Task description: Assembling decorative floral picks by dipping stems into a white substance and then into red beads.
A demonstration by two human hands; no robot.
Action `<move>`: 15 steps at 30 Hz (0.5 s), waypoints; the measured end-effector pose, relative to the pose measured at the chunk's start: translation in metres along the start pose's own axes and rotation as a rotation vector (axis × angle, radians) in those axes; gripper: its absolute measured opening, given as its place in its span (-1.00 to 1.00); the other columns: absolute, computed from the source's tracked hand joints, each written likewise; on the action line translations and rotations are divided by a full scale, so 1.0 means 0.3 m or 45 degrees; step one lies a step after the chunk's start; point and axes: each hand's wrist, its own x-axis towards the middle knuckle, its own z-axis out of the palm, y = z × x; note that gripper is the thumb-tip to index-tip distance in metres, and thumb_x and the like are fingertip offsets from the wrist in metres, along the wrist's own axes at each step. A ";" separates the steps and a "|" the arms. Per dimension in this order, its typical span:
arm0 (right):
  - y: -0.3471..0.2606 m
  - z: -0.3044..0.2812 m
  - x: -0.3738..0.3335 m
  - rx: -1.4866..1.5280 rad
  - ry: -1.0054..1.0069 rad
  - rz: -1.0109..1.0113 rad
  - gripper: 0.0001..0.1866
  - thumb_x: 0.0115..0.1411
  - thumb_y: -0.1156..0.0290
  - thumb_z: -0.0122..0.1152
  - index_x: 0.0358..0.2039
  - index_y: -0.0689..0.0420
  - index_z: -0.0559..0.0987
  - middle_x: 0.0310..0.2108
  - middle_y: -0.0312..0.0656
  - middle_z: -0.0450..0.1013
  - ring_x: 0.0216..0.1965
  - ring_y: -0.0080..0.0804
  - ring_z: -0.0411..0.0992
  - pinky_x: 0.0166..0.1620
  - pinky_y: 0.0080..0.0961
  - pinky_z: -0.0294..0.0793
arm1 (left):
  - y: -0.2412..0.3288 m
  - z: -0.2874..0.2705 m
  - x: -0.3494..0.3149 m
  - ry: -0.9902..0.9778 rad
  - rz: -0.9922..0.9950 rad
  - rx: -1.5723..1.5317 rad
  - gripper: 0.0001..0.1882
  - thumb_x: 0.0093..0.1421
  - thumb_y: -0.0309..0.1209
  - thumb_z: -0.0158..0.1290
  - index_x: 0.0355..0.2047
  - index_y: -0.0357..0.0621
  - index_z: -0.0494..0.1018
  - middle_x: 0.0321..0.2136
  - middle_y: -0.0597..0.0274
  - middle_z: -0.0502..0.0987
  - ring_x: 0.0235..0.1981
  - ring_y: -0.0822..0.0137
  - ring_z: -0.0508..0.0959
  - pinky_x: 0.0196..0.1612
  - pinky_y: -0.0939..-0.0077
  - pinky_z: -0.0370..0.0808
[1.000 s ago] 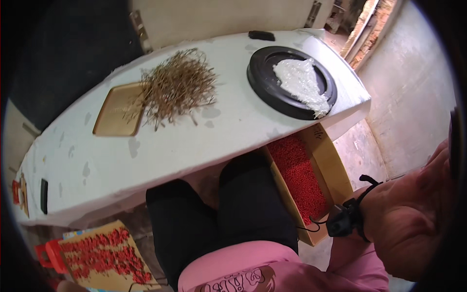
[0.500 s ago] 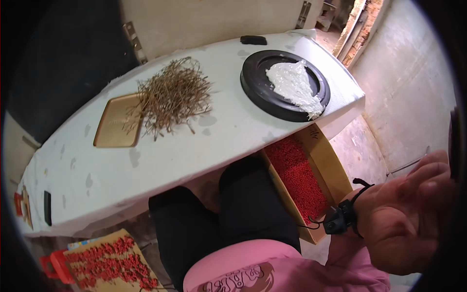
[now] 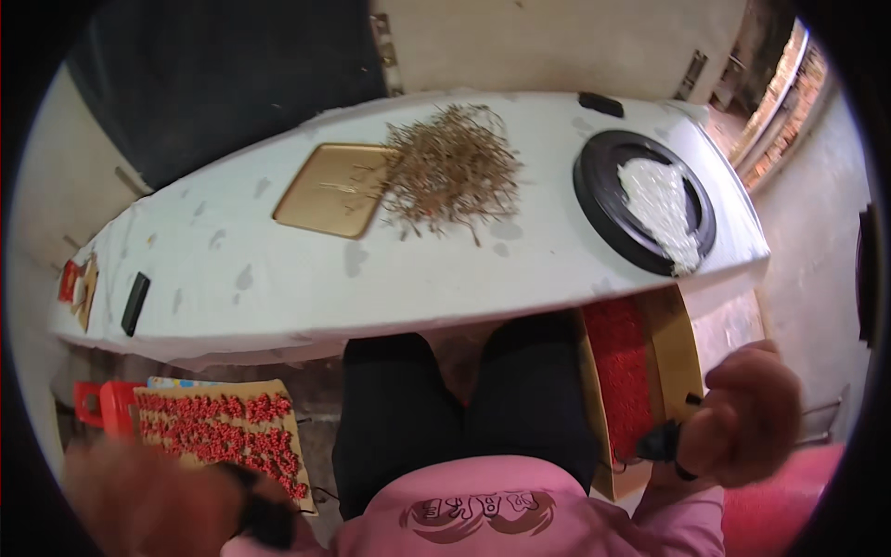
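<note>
The person's left hand [image 3: 139,501], blurred, hangs in front of a cardboard sheet [image 3: 213,389] laid with rows of red berry clusters [image 3: 218,436]. The right hand [image 3: 754,413] is raised near a long cardboard box [image 3: 677,343] holding tiny red beads [image 3: 620,381]; whether it grips anything is unclear. Both wrists wear black straps [image 3: 266,515]. On the white-covered table [image 3: 418,288], a heap of thin brown stems [image 3: 455,167] overlaps a gold tray [image 3: 325,195]. Farther right, a round black base [image 3: 603,200] carries a glossy white mass [image 3: 654,195].
</note>
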 end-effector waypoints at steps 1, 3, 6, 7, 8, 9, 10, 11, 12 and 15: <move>0.048 0.021 -0.004 -0.050 -0.066 -0.091 -0.77 0.03 0.53 0.23 -0.26 0.28 0.52 -0.47 -0.09 0.39 -0.47 -0.21 0.38 -0.42 -0.46 0.34 | -0.076 0.055 -0.051 0.070 -0.280 0.186 -0.82 0.17 -0.45 0.00 -0.22 -0.16 0.47 -0.21 0.16 0.48 -0.25 0.31 0.49 -0.11 0.41 0.40; 0.162 0.151 -0.039 -0.294 -0.226 -0.147 -0.80 0.04 0.48 0.29 -0.30 0.23 0.55 -0.48 -0.12 0.39 -0.45 -0.16 0.43 -0.43 -0.38 0.39 | -0.279 0.229 -0.154 0.320 -0.927 0.188 -0.85 0.10 -0.66 0.04 -0.31 -0.24 0.53 -0.40 0.17 0.52 -0.47 0.34 0.48 -0.29 0.52 0.43; 0.249 0.230 -0.113 -0.246 -0.486 -0.004 -0.83 0.03 0.50 0.30 -0.32 0.17 0.57 -0.46 -0.16 0.40 -0.45 -0.16 0.45 -0.43 -0.33 0.42 | -0.539 0.337 -0.278 0.011 -1.148 0.363 -0.86 0.11 -0.54 0.16 -0.28 -0.22 0.56 -0.47 0.20 0.54 -0.50 0.39 0.53 -0.43 0.53 0.45; 0.268 0.240 -0.139 -0.253 -0.491 -0.004 -0.83 0.03 0.50 0.30 -0.32 0.17 0.57 -0.46 -0.16 0.40 -0.45 -0.16 0.45 -0.43 -0.33 0.42 | -0.614 0.380 -0.310 -0.068 -1.142 0.479 -0.88 0.10 -0.52 0.17 -0.31 -0.20 0.55 -0.46 0.18 0.55 -0.51 0.31 0.55 -0.44 0.47 0.47; 0.281 0.252 -0.164 -0.231 -0.561 0.037 -0.84 0.04 0.49 0.30 -0.32 0.16 0.57 -0.46 -0.17 0.41 -0.46 -0.17 0.45 -0.43 -0.33 0.42 | -0.659 0.405 -0.317 -0.142 -1.135 0.609 -0.90 0.09 -0.49 0.18 -0.35 -0.18 0.54 -0.45 0.16 0.56 -0.51 0.22 0.57 -0.45 0.41 0.48; 0.293 0.262 -0.185 -0.212 -0.631 0.079 -0.84 0.04 0.48 0.31 -0.33 0.14 0.58 -0.46 -0.18 0.41 -0.46 -0.18 0.46 -0.43 -0.33 0.43 | -0.688 0.427 -0.315 -0.136 -1.141 0.613 -0.90 0.09 -0.49 0.18 -0.35 -0.18 0.54 -0.45 0.16 0.56 -0.51 0.22 0.57 -0.45 0.41 0.48; 0.306 0.265 -0.198 -0.204 -0.703 0.132 -0.85 0.04 0.46 0.31 -0.33 0.12 0.58 -0.46 -0.19 0.41 -0.47 -0.19 0.46 -0.43 -0.34 0.43 | -0.714 0.458 -0.300 -0.170 -1.126 0.660 -0.89 0.08 -0.46 0.19 -0.38 -0.17 0.53 -0.45 0.14 0.56 -0.50 0.19 0.58 -0.45 0.36 0.49; 0.315 0.280 -0.203 -0.207 -0.712 0.137 -0.85 0.04 0.46 0.31 -0.33 0.12 0.58 -0.46 -0.19 0.41 -0.47 -0.19 0.46 -0.43 -0.34 0.43 | -0.732 0.488 -0.293 -0.208 -1.115 0.710 -0.88 0.07 -0.43 0.20 -0.40 -0.17 0.51 -0.44 0.13 0.56 -0.49 0.15 0.58 -0.45 0.32 0.49; 0.316 0.303 -0.198 -0.162 -0.716 0.121 -0.85 0.04 0.46 0.31 -0.33 0.11 0.58 -0.46 -0.19 0.41 -0.46 -0.19 0.46 -0.43 -0.34 0.43 | -0.744 0.521 -0.289 -0.246 -1.101 0.759 -0.86 0.06 -0.39 0.21 -0.43 -0.16 0.50 -0.44 0.11 0.56 -0.48 0.11 0.59 -0.45 0.27 0.49; 0.296 0.374 -0.145 -0.090 -0.730 0.104 -0.85 0.04 0.44 0.31 -0.33 0.09 0.57 -0.45 -0.20 0.41 -0.44 -0.20 0.47 -0.42 -0.34 0.44 | -0.783 0.645 -0.286 -0.250 -1.015 0.818 -0.83 0.03 -0.36 0.23 -0.45 -0.15 0.49 -0.49 0.12 0.56 -0.54 0.11 0.56 -0.49 0.27 0.47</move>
